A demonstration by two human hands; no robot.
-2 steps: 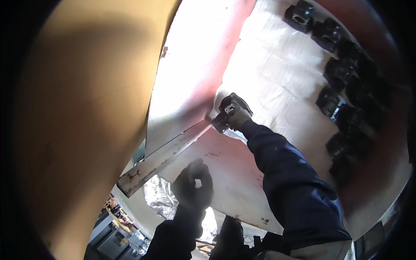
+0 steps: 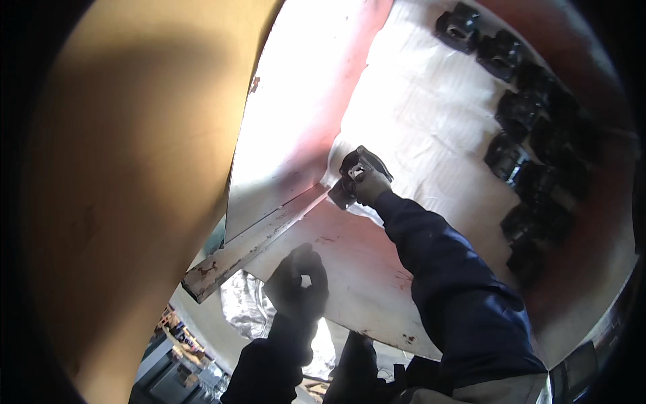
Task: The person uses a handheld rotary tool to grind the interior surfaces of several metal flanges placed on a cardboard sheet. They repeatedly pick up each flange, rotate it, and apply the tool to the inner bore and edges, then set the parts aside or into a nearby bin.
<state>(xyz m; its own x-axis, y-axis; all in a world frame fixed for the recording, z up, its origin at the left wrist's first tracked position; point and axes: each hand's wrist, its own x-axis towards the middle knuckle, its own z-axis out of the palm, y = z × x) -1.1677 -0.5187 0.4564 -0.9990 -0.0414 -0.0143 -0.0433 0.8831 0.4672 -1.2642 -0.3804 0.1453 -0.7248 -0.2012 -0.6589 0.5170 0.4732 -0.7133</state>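
My right hand, in a light glove, grips a black cast part with a flange and a hole in it. It holds the part at the inner corner of a large bin, over the white sheet that lines the bottom. My left hand, dark against the light, hovers by the bin's near wall. Its fingers are loosely curved, with a gap between them and the thumb, and nothing shows in it. Several similar black parts stand in rows on the sheet along the right side.
A large tan panel fills the left side. A worn metal rail runs from the bin's corner toward the lower left. Crinkled silvery wrap hangs below the left hand's side. Grey equipment stands at the lower left.
The view has shifted slightly, so the rows of black parts sit a little farther left. My right hand keeps its grip on the black part; my left hand stays curved.
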